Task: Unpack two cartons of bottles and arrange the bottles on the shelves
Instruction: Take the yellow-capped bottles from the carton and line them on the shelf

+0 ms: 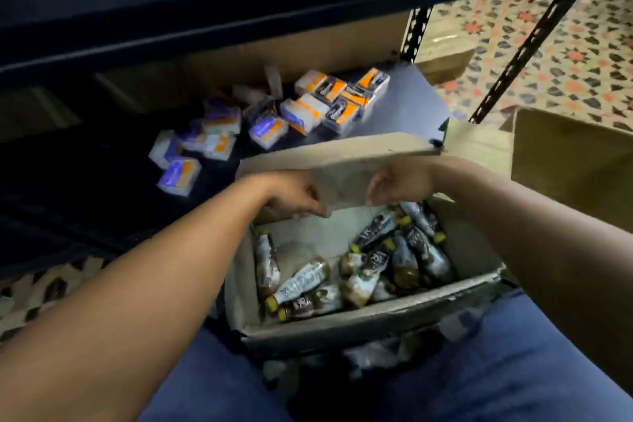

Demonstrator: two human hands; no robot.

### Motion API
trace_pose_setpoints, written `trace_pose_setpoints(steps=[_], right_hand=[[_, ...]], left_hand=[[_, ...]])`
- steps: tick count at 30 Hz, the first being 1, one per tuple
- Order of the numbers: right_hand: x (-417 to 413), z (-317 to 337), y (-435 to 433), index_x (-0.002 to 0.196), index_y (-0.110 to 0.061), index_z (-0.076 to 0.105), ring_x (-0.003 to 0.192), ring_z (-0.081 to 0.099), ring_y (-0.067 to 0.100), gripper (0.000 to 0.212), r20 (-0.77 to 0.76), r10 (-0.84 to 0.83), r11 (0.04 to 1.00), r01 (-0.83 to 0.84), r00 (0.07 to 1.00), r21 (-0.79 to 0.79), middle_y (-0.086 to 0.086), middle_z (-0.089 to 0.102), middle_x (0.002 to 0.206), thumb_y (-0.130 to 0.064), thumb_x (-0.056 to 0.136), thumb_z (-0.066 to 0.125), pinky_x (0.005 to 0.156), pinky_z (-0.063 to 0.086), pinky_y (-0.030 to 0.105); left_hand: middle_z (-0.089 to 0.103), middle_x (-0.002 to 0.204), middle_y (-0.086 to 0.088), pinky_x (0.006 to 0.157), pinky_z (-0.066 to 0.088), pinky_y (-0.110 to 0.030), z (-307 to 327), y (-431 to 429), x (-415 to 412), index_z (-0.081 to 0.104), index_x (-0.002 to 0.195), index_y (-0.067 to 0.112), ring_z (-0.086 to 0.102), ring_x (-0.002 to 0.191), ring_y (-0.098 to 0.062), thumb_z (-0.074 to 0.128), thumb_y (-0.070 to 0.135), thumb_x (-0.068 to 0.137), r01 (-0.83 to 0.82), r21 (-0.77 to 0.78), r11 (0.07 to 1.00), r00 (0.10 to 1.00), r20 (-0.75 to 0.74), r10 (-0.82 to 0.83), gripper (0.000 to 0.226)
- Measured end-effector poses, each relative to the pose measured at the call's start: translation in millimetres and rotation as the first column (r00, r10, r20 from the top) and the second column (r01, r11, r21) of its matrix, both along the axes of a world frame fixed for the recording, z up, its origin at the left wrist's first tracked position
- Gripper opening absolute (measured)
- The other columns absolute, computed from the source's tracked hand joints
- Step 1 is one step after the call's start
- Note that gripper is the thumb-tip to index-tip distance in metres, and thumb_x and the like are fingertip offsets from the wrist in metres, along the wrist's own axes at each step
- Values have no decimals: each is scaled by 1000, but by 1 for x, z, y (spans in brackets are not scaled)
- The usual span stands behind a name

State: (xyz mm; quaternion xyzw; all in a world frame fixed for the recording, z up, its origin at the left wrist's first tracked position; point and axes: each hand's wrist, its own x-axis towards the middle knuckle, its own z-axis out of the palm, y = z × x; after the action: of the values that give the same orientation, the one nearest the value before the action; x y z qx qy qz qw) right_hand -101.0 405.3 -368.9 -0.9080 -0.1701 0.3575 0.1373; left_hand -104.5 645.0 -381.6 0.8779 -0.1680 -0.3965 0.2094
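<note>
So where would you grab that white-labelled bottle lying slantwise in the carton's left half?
I'd grip the bottle round its labelled middle, from above: it lies on its side, upper face clear, yellow cap by the carton near wall. The left hand and right hand hold the flap.

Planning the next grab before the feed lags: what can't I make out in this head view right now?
Labels on the bottles: blurred in the head view.
Bottle count: they lie piled, lower ones covered; the right hand overlaps the farthest.
Second carton: cut by the right edge, contents unseen.
Small packs on the shelf: print blurred.
Left hand fingertips at the flap: blurred.
</note>
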Motion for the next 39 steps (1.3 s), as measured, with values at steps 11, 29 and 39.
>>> trace_pose_setpoints(steps=[11,29,39], right_hand=[[-27,-113,-75,131,-25,65,115,62,24,41,-14,-223,974,222,975,-48,3,67,128,-41,93,69,95,48,31],[-41,-183,-83,146,-36,49,127,53,30,53,126,-409,912,408,904,32,4,58,141,-33,95,64,100,47,35],[-76,-180,-56,130,-27,64,120,52,17,36,140,-489,846,430,861,314,0,54,135,-14,97,64,94,41,26]], left_hand=[[67,113,-2,90,52,-33,-140,-68,-28,69,116,18,64,99,-17,74,46,87,-53,-36,998,994,-101,49,41],[67,105,-4,66,46,-27,-208,-128,-50,62,129,17,61,81,-15,81,33,84,-428,-147,892,894,-211,394,52],[68,111,6,94,49,-30,-197,-81,-75,64,130,28,64,104,-12,77,28,86,-574,-368,732,813,-146,564,46]])
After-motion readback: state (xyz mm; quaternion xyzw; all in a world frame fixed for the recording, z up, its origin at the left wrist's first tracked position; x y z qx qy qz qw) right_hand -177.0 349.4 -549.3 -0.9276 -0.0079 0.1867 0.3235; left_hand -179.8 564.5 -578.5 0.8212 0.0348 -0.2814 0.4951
